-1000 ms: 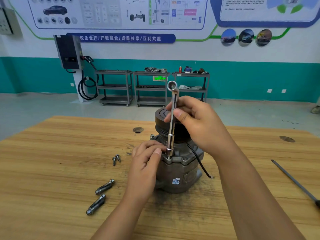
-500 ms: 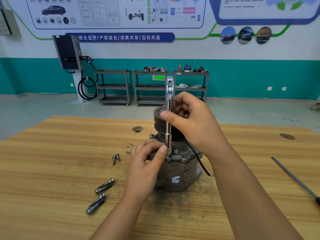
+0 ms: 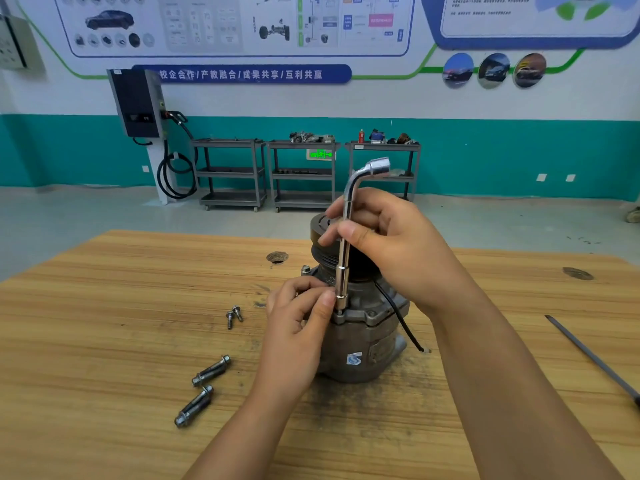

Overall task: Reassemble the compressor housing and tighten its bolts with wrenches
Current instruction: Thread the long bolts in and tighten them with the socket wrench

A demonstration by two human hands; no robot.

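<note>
Head view: right hand clasp-tight round upright wrench, left hand pinch-tight at its socket, atop compressor housing.

Bright, even light here, only faint soft shadows on the pale wooden table, far white wall posters blurred, frame edges bowing.
</note>
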